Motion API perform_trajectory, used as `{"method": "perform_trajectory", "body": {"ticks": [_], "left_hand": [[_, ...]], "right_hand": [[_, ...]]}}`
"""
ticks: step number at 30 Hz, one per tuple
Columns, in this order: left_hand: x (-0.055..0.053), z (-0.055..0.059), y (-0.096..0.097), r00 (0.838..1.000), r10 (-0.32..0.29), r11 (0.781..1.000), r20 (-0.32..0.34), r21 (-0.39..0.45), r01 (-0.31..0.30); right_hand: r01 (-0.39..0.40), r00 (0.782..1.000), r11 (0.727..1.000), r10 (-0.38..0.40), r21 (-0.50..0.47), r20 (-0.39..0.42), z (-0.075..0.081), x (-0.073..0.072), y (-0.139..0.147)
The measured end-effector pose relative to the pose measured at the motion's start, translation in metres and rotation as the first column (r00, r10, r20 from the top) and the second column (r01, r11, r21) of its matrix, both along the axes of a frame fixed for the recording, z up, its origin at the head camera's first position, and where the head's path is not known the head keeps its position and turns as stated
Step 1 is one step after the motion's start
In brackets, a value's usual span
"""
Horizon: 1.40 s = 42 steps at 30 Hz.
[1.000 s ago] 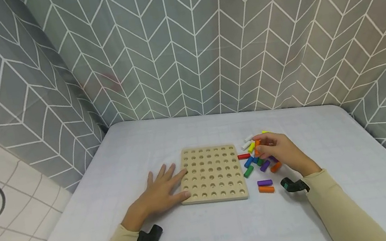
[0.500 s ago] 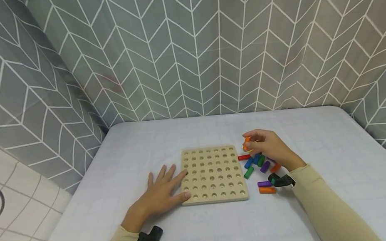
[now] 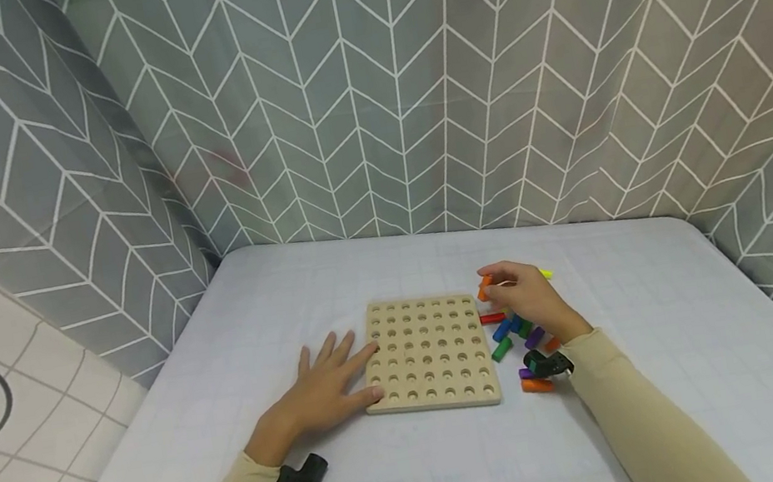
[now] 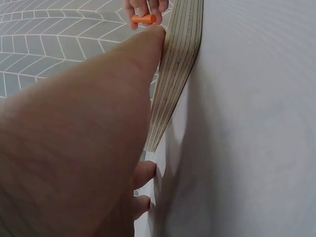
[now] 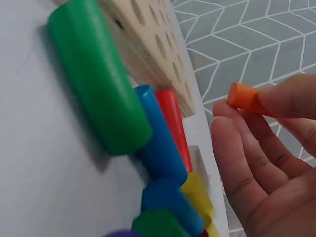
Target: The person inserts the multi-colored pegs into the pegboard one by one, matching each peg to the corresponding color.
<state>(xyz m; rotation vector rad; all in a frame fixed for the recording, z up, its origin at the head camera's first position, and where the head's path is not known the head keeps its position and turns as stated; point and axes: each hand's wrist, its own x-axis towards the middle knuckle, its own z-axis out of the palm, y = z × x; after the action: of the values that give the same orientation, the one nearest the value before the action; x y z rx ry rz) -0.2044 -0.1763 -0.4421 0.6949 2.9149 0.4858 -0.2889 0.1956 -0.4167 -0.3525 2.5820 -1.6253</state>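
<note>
The right hand [image 3: 526, 296] is pinching a smooth orange peg [image 5: 247, 98] aloft, one flat round end showing, the other hiding in the grip. Left of it, the left hand [image 3: 319, 391], fingers spread, is touching the holed board [image 3: 432, 405]. Below, coloured pegs [image 3: 502, 350] are lying partly covered.

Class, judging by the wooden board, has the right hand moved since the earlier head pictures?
Yes: the right hand moved left, bringing its orange peg nearer the wooden board.
</note>
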Motion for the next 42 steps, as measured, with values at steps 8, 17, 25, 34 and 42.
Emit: {"method": "perform_trajectory", "body": {"ticks": [8,17,25,34,42], "left_hand": [[0.0,-0.003,0.0,1.0,0.011,1.0,0.008,0.012,-0.011],[-0.002,-0.006,0.001,1.0,0.006,1.0,0.0,0.005,-0.006],[-0.003,-0.007,0.002,1.0,0.006,1.0,0.008,0.003,-0.006],[-0.003,-0.003,-0.001,1.0,-0.01,1.0,0.009,0.007,0.01],[-0.004,-0.006,-0.002,1.0,-0.003,1.0,0.003,-0.005,0.003]], "right_hand": [[0.007,1.0,1.0,-0.007,-0.011,-0.002,0.005,-0.005,-0.01],[0.021,0.999,1.0,-0.021,-0.008,0.024,0.004,-0.007,-0.011],[0.031,1.0,0.998,-0.031,0.048,-0.004,-0.001,-0.01,-0.014],[0.03,1.0,0.998,-0.029,0.051,-0.011,-0.006,-0.013,-0.02],[0.036,0.999,0.998,-0.035,0.06,-0.011,-0.008,-0.016,-0.023]]}}
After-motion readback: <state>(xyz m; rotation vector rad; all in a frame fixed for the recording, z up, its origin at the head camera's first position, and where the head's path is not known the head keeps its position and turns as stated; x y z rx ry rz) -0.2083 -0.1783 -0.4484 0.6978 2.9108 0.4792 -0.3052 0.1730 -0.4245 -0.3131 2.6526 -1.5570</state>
